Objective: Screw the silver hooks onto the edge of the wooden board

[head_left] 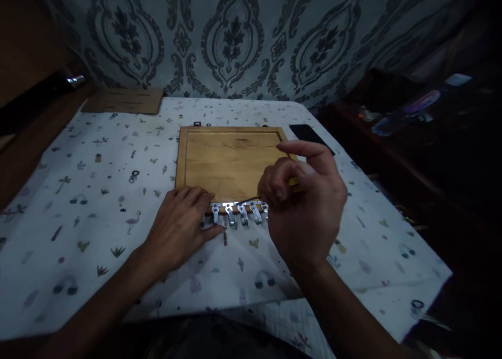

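Note:
A wooden board with a raised frame lies flat on the table. Along its near edge runs a metal strip with several silver hooks. My left hand grips the near left corner, fingers over the top and thumb in front of the edge beside the hooks. In my right hand, closed with the index finger raised, is a thin screwdriver. Its dark shaft points left toward the metal strip, and a bit of yellow handle shows between the fingers. Whether the tip touches a screw I cannot tell.
The table has a white patterned cloth. A piece of cardboard lies at the back left, and a dark phone-like slab behind my right hand. Beyond the right edge lies a plastic bottle. A patterned wall stands behind.

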`<state>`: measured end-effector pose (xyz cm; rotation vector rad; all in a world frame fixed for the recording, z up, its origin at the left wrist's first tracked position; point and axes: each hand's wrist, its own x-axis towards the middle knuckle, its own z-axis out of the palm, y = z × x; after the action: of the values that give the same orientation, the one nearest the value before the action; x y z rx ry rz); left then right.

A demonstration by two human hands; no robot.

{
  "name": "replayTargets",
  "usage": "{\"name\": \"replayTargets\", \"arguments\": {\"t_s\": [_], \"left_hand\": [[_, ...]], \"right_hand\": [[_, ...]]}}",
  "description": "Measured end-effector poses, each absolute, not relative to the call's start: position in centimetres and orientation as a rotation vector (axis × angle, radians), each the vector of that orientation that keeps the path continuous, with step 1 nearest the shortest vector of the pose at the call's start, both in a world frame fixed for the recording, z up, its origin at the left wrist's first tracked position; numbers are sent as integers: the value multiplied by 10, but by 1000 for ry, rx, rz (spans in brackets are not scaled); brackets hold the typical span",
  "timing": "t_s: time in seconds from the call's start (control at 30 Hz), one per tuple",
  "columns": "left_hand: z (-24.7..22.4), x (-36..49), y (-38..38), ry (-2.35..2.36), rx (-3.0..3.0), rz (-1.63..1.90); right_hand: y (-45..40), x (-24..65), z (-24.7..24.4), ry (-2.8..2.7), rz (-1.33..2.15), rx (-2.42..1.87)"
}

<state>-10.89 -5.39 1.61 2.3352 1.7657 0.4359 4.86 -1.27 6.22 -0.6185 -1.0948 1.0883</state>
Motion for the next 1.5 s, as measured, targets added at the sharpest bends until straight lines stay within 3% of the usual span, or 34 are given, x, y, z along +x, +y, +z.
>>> {"name": "replayTargets", "arguments": {"t_s": [1.17, 1.5], "left_hand": [[4, -89, -50, 1739, 2349, 450], [-1, -90, -50, 1733, 2400, 529]], "right_hand": [[4, 44, 37, -1290, 1274, -505], [24, 53, 45, -1572, 1688, -401]]}}
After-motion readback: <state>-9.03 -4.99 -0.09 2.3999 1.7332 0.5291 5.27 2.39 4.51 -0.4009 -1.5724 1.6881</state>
